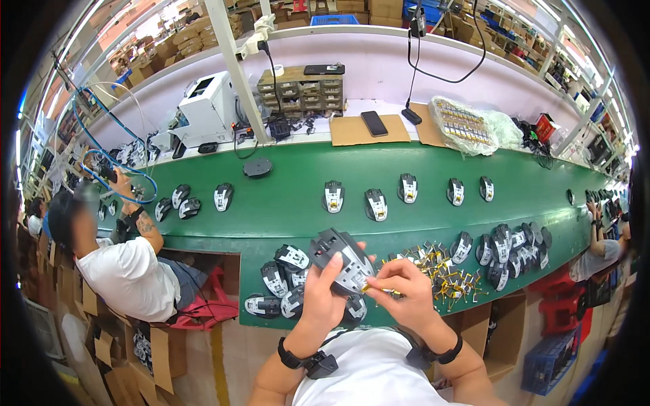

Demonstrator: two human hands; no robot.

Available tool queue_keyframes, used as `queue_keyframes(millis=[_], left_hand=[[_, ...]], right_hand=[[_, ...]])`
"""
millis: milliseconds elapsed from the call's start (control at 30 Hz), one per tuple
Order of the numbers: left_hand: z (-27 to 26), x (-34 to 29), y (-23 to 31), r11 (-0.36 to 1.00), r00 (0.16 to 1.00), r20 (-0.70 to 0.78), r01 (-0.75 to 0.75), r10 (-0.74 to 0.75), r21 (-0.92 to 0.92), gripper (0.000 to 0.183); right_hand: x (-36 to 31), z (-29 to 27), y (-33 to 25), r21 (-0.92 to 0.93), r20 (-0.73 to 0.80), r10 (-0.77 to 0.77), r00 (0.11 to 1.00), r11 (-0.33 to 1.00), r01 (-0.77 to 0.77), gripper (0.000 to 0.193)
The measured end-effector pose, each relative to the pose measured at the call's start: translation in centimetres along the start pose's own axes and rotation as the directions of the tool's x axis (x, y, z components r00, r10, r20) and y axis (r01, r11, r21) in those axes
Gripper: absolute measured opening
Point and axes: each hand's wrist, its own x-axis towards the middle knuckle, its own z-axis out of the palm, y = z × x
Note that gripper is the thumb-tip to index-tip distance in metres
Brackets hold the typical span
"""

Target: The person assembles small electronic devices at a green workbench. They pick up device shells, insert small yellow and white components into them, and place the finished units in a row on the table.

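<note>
My left hand [322, 299] holds up a grey and black computer mouse shell [347, 265], its inner white-and-grey side tilted toward me. At the lower right edge of that shell, my right hand [410, 295] pinches a small yellow ribbon cable [367, 287]; how far it sits in the shell is too small to tell. Just beyond my right hand lies a loose heap of yellow ribbon cables [452, 279] with tiny white and dark ends. Beside my left hand, several similar mouse shells [274, 279] are bunched near the bench's front edge, partly covered by my forearm.
More mouse shells [502, 245] are clustered to the right. Others stand spaced along the green bench [284, 203]. At the back are a phone on cardboard [342, 132], a small drawer cabinet [308, 91] and a bubble-wrapped tray [464, 125]. A co-worker [135, 271] sits at the left.
</note>
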Motion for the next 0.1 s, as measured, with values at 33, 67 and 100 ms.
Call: queue_keyframes(millis=[33, 67, 100], left_hand=[[-0.1, -0.1, 0.0, 0.998, 0.999, 0.004, 0.036, -0.037, 0.056, 0.041], [-0.5, 0.1, -0.3, 0.997, 0.996, 0.036, 0.077, -0.078, 0.028, 0.042], [-0.5, 0.0, -0.4, 0.992, 0.994, 0.048, 0.096, -0.1, 0.084, 0.045]], right_hand=[[0.0, -0.4, 0.4, 0.001, 0.036, 0.011, 0.999, 1.0, -0.011, 0.023], [0.2, -0.9, 1.1, 0.039, 0.084, 0.011, 0.996, 0.999, -0.015, 0.02], [0.4, -1.0, 1.7, 0.081, 0.07, -0.057, 0.996, 0.995, 0.052, 0.023]])
